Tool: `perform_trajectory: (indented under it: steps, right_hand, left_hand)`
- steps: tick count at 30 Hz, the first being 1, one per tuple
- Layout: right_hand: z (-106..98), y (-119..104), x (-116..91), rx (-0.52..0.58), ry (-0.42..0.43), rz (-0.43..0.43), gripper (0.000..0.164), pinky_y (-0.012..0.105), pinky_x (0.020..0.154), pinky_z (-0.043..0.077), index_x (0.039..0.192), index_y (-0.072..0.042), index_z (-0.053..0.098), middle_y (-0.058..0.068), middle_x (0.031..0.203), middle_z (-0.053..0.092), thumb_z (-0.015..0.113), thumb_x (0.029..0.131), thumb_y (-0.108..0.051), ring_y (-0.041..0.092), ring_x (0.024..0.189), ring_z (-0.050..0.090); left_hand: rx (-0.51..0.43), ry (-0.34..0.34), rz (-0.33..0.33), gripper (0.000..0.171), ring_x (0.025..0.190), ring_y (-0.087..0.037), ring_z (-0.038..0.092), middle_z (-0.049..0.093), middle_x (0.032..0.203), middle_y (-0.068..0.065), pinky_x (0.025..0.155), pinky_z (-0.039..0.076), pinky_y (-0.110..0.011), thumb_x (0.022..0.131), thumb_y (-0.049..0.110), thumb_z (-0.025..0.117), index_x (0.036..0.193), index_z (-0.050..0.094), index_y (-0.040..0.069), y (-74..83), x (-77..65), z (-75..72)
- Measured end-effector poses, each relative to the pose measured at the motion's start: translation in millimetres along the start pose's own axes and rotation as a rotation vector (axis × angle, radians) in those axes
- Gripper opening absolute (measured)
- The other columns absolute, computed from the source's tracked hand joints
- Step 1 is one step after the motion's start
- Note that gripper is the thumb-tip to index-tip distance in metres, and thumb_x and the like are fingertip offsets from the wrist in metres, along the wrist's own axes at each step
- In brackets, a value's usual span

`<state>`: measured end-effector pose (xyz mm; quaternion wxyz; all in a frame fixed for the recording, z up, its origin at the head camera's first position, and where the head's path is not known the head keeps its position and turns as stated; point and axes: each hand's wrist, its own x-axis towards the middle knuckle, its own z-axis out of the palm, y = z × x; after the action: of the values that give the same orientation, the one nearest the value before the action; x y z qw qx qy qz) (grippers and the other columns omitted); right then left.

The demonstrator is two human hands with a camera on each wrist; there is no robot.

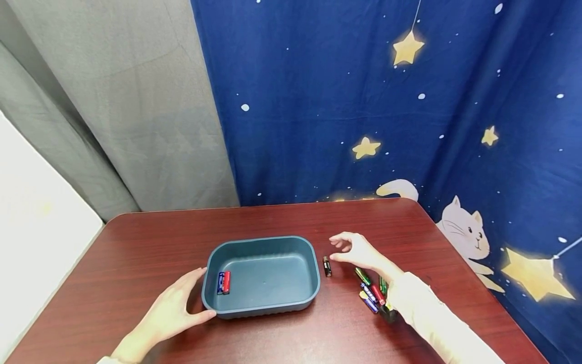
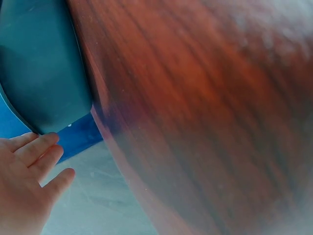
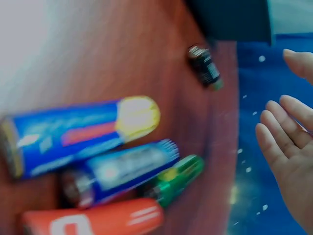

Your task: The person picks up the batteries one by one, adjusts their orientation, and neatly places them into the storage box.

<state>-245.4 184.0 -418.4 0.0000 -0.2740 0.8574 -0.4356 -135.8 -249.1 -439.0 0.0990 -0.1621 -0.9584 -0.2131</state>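
Note:
A blue-grey plastic bin (image 1: 268, 306) stands mid-table with a blue battery (image 1: 220, 283) and a red battery (image 1: 227, 282) lying side by side at its left end. My left hand (image 1: 175, 308) rests against the bin's left side, thumb and fingers spread along the rim. A black battery (image 1: 327, 266) lies on the table just right of the bin. Above and beside it hovers my right hand (image 1: 356, 251), fingers loosely bent and apart from the battery, with nothing held. In the right wrist view that black battery (image 3: 204, 67) lies beyond the larger ones.
Under my right forearm lies a loose group of batteries: a green one (image 1: 362, 276), a red one (image 1: 378, 294), blue ones (image 1: 369, 302) and others partly hidden by the sleeve. The brown table (image 1: 168, 237) ends at a grey and blue star-patterned curtain (image 1: 318, 101).

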Motion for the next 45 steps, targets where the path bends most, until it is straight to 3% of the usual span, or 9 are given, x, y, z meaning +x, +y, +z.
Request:
perform_trajectory:
  steps: [4,8,24,29,37,45]
  right_hand:
    - [5.5,24.4,-4.6,-0.012,-0.095,0.004,0.049,0.041,0.077,0.051,0.111,0.006,0.058,0.019,0.101,0.062,0.077,0.070,-0.014,0.030,0.088,0.059]
    - [11.5,29.6,-8.1,-0.031,-0.130,-0.021,0.051,0.035,0.075,0.051,0.108,0.005,0.060,0.014,0.097,0.062,0.078,0.067,-0.020,0.026,0.087,0.057]
    - [26.2,37.0,-4.7,-0.215,-0.124,-0.139,0.044,0.027,0.072,0.047,0.100,-0.005,0.063,0.000,0.089,0.059,0.079,0.063,-0.023,0.017,0.082,0.054]
    - [27.1,38.1,-3.6,-0.193,-0.117,-0.151,0.040,0.026,0.069,0.047,0.097,-0.007,0.064,0.000,0.087,0.059,0.079,0.063,-0.021,0.016,0.080,0.054]
    - [24.8,35.7,-4.6,-0.155,-0.094,-0.101,0.039,0.024,0.064,0.048,0.096,-0.005,0.064,0.005,0.085,0.061,0.079,0.062,-0.019,0.019,0.079,0.055]
    - [11.6,23.1,2.8,-0.102,-0.027,-0.084,0.041,0.031,0.064,0.049,0.098,-0.001,0.063,0.008,0.086,0.061,0.079,0.063,-0.017,0.023,0.078,0.056]
  left_hand:
    - [-0.001,0.001,-0.002,0.092,0.117,-0.028,0.046,0.050,0.128,-0.010,0.092,0.041,-0.051,0.064,0.065,0.067,0.131,0.044,0.007,-0.2,0.0,0.6]
    - [0.002,0.005,0.002,0.092,0.117,-0.027,0.045,0.050,0.128,-0.010,0.092,0.041,-0.051,0.064,0.066,0.067,0.131,0.045,0.007,-1.2,0.0,1.1]
    - [-0.005,-0.017,-0.022,0.092,0.117,-0.028,0.046,0.049,0.129,-0.011,0.091,0.041,-0.053,0.064,0.065,0.067,0.132,0.044,0.007,-1.3,-0.6,2.0]
    - [-0.004,-0.007,-0.013,0.092,0.117,-0.027,0.046,0.049,0.129,-0.009,0.092,0.041,-0.052,0.064,0.066,0.066,0.132,0.044,0.008,-2.9,-0.1,3.0]
    - [-0.004,-0.003,-0.007,0.093,0.117,-0.027,0.046,0.049,0.128,-0.010,0.092,0.041,-0.052,0.064,0.066,0.066,0.132,0.044,0.007,-3.2,0.2,3.4]
    - [-0.006,0.002,-0.001,0.093,0.117,-0.028,0.045,0.049,0.128,-0.010,0.092,0.041,-0.052,0.064,0.066,0.066,0.132,0.044,0.007,-3.1,0.2,3.6]
